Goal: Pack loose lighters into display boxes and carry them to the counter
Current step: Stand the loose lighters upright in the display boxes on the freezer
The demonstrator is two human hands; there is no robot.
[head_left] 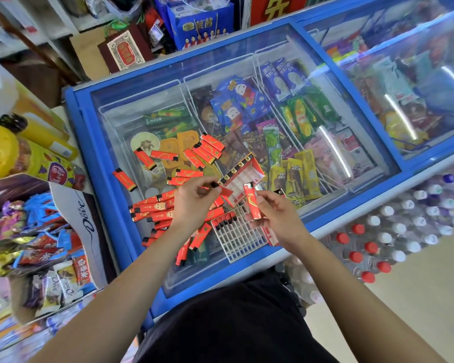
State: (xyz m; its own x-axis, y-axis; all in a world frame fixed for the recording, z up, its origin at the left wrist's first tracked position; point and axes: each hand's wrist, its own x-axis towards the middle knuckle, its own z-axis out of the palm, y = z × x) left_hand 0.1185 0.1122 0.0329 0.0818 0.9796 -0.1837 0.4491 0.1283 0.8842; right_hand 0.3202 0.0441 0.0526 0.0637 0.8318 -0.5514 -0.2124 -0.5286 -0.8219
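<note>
Several loose red lighters (152, 210) with black caps lie scattered on the glass lid of a blue chest freezer (121, 121). A white grid display tray (237, 237) sits near the lid's front edge, with a row of lighters standing along its far side. A second red display box (243, 174) lies just behind it. My left hand (194, 203) pinches a red lighter (224, 192) above the pile. My right hand (275, 216) grips another red lighter (252, 200) upright, over the grid tray.
The freezer holds ice-cream packs under the glass. Candy bags and a Dove display (71, 221) crowd the left. Packs of bottled water (393, 239) stand at the right on the floor. Boxes and shelves stand beyond the freezer.
</note>
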